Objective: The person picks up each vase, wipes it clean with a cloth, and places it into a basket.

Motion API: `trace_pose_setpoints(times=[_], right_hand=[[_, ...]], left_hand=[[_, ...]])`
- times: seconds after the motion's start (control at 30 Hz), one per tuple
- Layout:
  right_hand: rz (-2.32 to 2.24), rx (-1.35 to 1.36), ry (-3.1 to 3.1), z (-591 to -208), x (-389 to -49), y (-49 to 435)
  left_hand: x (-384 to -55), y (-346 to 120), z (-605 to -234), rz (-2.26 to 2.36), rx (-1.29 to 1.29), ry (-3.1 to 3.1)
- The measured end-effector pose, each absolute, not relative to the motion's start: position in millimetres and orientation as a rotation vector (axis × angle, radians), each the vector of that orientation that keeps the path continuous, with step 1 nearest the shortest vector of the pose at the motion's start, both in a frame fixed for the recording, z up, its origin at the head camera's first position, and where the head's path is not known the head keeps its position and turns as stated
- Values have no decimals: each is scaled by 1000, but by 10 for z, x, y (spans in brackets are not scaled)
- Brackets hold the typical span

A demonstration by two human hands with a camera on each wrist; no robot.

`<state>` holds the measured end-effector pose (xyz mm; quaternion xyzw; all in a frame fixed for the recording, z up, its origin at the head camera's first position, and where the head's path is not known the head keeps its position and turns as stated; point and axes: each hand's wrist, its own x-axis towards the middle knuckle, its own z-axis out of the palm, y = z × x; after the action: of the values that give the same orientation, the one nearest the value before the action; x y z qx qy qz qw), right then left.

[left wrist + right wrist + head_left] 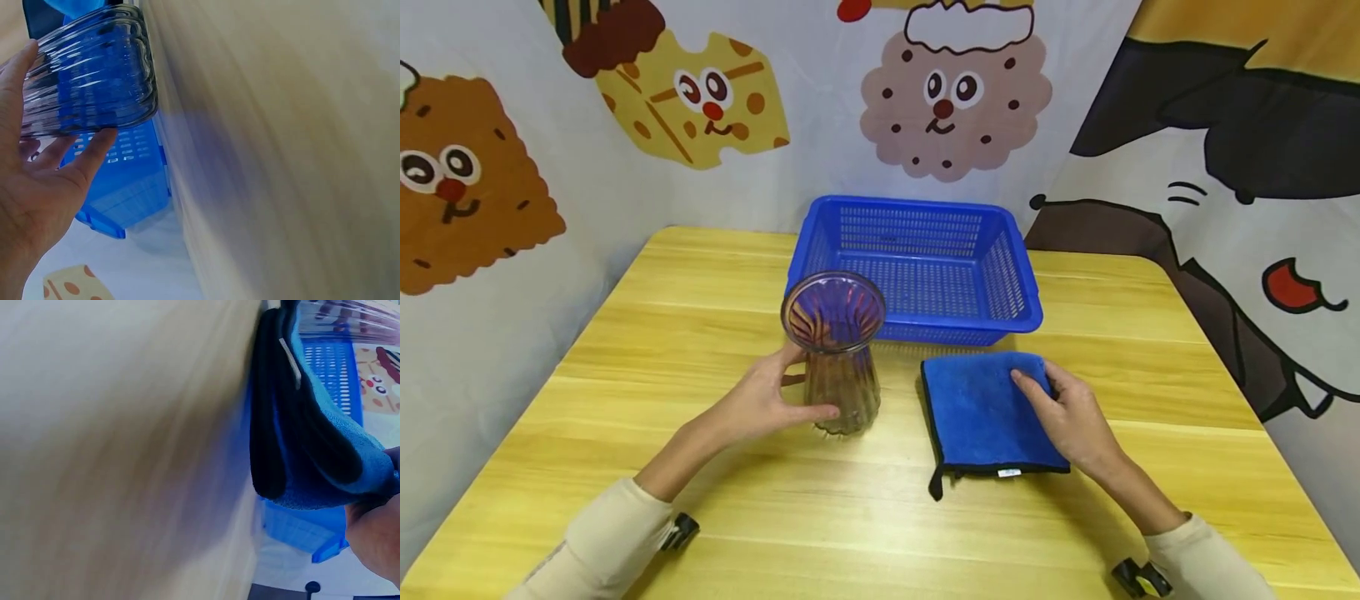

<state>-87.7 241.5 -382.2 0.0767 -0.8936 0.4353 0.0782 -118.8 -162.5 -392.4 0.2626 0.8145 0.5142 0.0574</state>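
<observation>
A ribbed, see-through glass vase with a flared rim stands slightly tilted in front of the basket. My left hand grips it from the left, thumb on the near side and fingers behind. In the left wrist view the vase shows its scalloped base near the tabletop. A folded blue cloth with black edging, a small white tag and a corner loop lies to the right. My right hand pinches its upper right edge. The right wrist view shows the folded layers of the cloth lifted at the pinched side.
A blue plastic basket with perforated walls stands at the back of the wooden table, just behind the vase and cloth. A cartoon-printed white curtain hangs behind the table and down its sides.
</observation>
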Motion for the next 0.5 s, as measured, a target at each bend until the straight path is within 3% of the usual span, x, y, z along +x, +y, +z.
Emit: trace_pose_setpoints(times=[0.5], right_hand=[[1348,192,-2588,-3598,-846,2226]], left_hand=[[-1177,-1469,-3909,1552,778,2443]])
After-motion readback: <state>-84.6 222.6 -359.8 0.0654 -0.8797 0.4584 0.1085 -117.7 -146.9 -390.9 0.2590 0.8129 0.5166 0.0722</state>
